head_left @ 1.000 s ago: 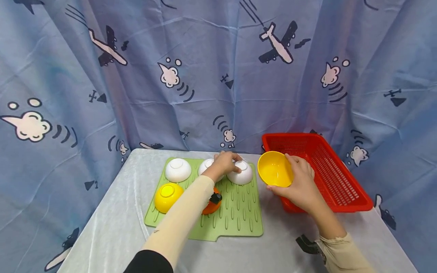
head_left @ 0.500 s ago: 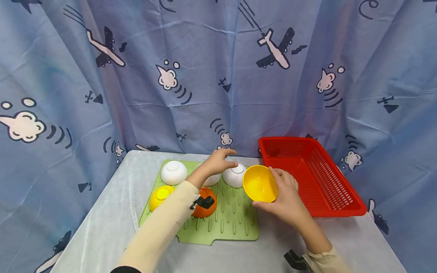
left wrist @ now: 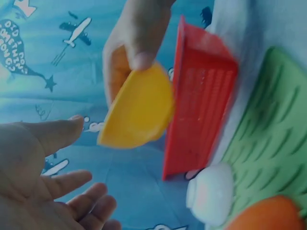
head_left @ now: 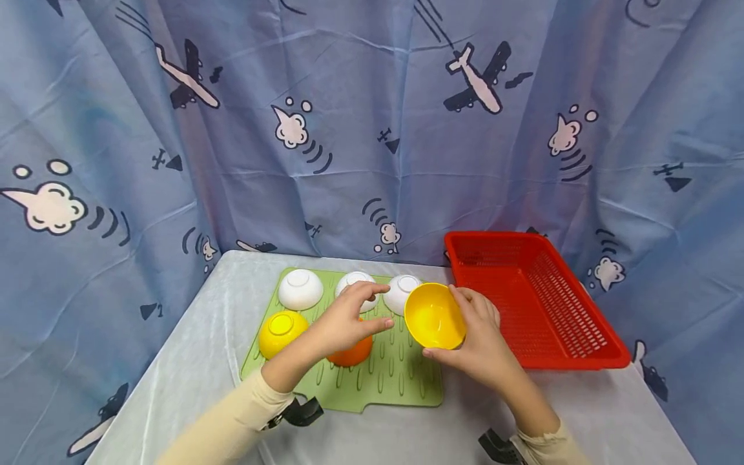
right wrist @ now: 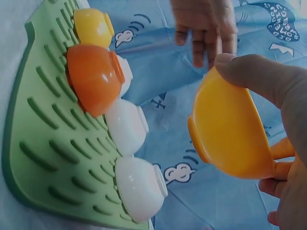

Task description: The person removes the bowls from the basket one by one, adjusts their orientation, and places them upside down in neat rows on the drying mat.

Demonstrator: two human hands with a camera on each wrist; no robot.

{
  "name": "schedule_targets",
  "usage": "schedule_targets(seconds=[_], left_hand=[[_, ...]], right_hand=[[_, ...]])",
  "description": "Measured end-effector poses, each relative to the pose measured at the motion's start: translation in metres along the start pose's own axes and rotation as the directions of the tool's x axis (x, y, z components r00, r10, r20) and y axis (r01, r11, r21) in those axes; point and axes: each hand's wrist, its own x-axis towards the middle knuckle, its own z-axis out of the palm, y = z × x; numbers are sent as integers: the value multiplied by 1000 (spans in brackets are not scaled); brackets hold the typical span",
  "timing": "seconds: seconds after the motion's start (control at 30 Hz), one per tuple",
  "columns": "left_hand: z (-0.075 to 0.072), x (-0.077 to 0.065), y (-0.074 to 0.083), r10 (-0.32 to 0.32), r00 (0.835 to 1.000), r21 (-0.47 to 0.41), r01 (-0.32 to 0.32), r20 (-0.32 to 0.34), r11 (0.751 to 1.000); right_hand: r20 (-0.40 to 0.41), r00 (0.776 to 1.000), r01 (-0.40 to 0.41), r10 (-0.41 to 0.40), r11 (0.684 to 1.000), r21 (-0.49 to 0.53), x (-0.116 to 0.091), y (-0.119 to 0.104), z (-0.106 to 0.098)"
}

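Observation:
My right hand (head_left: 482,339) grips a yellow bowl (head_left: 434,316) by its rim, thumb on one side and fingers on the other. The bowl is tilted, its inside facing the head camera, and it hangs above the right edge of the green mat (head_left: 401,381). To its left, my left hand (head_left: 349,323) hovers over the mat with thumb and fingers spread, holding nothing. Beneath that hand an orange bowl (head_left: 353,353) lies upside down, partly covered by it. Another yellow bowl (head_left: 281,332) sits inverted at the mat's left side.
Along the mat's back edge stand three upturned white bowls, a left one (head_left: 300,289), a middle one (head_left: 356,284) and a right one (head_left: 401,294). A red perforated basket (head_left: 572,303) occupies the table's right side. Behind everything hangs a blue patterned curtain (head_left: 337,129).
My left hand has drawn back from the right white bowl toward me, fingers spread. My right hand has carried the yellow bowl leftward and lower, from beside the basket to the mat's right edge.

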Motion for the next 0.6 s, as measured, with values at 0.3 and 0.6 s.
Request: schedule_targets(seconds=[0.3, 0.6], left_hand=[[25, -38, -15, -136, 991, -269, 132, 4, 954], [38, -44, -24, -204, 967, -496, 255, 154, 830]], right_hand=[[18, 998, 66, -66, 997, 30, -9, -17, 6], [68, 991, 113, -116, 993, 39, -12, -28, 13]])
